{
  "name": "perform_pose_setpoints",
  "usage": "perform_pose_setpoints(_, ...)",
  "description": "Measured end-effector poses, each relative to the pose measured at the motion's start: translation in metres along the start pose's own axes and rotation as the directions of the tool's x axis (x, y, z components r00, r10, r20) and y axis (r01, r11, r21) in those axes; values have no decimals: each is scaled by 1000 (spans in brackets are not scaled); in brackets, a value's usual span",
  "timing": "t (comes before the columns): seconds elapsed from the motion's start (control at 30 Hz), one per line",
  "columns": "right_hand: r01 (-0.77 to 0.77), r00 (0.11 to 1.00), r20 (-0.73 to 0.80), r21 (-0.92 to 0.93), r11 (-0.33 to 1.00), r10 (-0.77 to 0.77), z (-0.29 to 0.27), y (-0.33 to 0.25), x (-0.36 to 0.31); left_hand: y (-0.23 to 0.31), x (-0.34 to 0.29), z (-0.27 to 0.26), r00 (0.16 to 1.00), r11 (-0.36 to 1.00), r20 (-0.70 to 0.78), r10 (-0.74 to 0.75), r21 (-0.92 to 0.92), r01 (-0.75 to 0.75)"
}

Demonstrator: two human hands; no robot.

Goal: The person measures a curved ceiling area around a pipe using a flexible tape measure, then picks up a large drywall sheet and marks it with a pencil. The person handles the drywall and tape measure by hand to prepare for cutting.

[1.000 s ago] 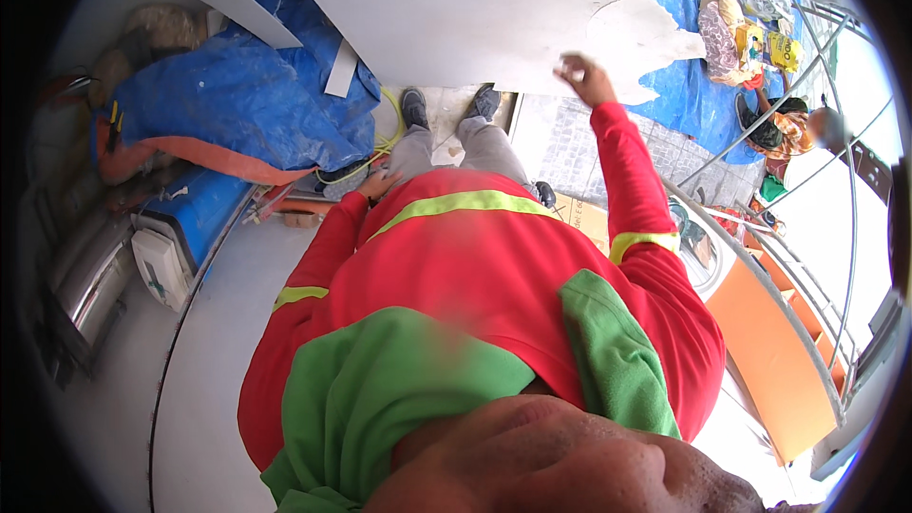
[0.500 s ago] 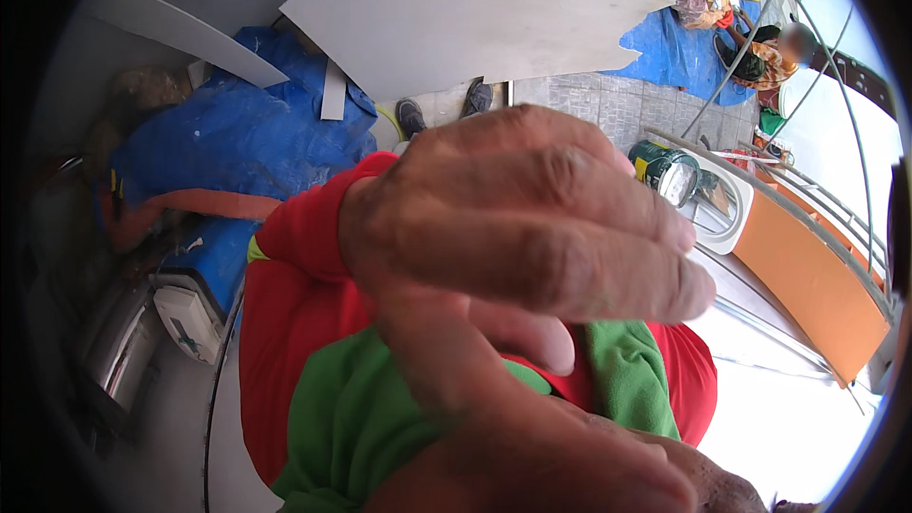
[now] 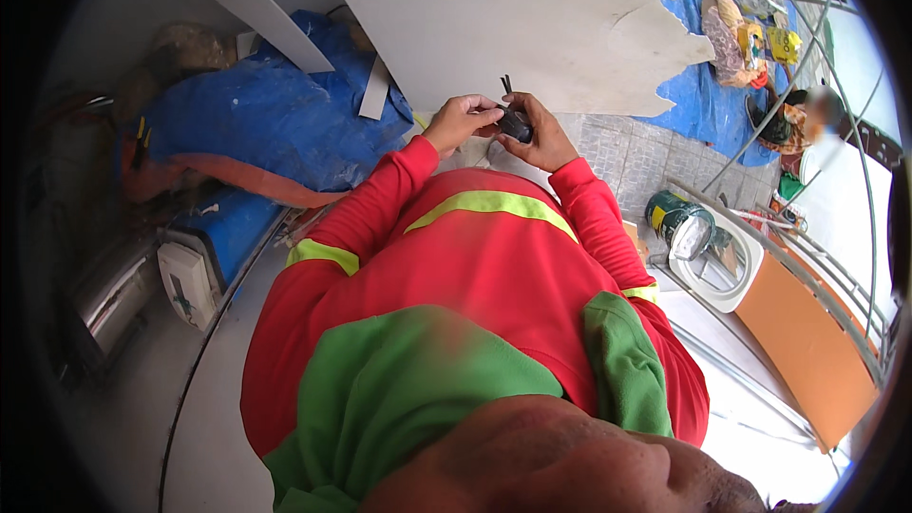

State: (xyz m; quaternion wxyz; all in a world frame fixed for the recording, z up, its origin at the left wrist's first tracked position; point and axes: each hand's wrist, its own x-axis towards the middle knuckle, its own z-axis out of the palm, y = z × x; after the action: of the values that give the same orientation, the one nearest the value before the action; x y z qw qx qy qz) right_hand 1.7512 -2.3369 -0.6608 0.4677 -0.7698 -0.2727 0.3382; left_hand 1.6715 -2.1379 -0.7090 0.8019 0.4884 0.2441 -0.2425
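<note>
In front of my belly, both hands meet around a small black object (image 3: 514, 124) with thin dark strips sticking up from it. I cannot make out its exact kind. My right hand (image 3: 545, 138) wraps round it from the right, thumb and fingers closed on it. From the left, my left hand (image 3: 463, 123) pinches its near side with the fingertips. Red sleeves with yellow-green bands cover both arms.
A broken-edged white board (image 3: 532, 28) lies ahead. Blue sheeting (image 3: 266, 123) is heaped at the left. To the right are a dark green bucket (image 3: 676, 217), a white frame (image 3: 741, 275), an orange panel (image 3: 807, 351) and thin metal rods. Another person (image 3: 793, 128) crouches far right.
My left hand, large and close to the camera before, has dropped down and away to the black object. Both hands now show together there. The view has shifted slightly.
</note>
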Motion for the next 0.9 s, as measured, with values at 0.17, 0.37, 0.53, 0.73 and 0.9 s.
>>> perform_pose_setpoints(0.17,76,971,237,-202,976,-27,18,22,26,-39,2,-37,999,999,-36,38,11,-38)
perform_pose_setpoints(0.37,-53,954,245,-430,901,173,-39,113,10,-42,-22,-137,965,984,-217,151,-63,-168)
perform_pose_setpoints(0.53,-148,949,116,-659,737,294,-155,174,-27,-18,-72,-277,673,915,-703,232,-78,-397)
perform_pose_setpoints(0.73,-127,951,121,-686,716,285,-210,203,21,-73,-22,-268,501,979,-864,58,-48,-197)
perform_pose_setpoints(0.9,-160,977,-24,-735,659,210,-215,216,85,-214,-5,-159,805,948,-592,23,270,171)
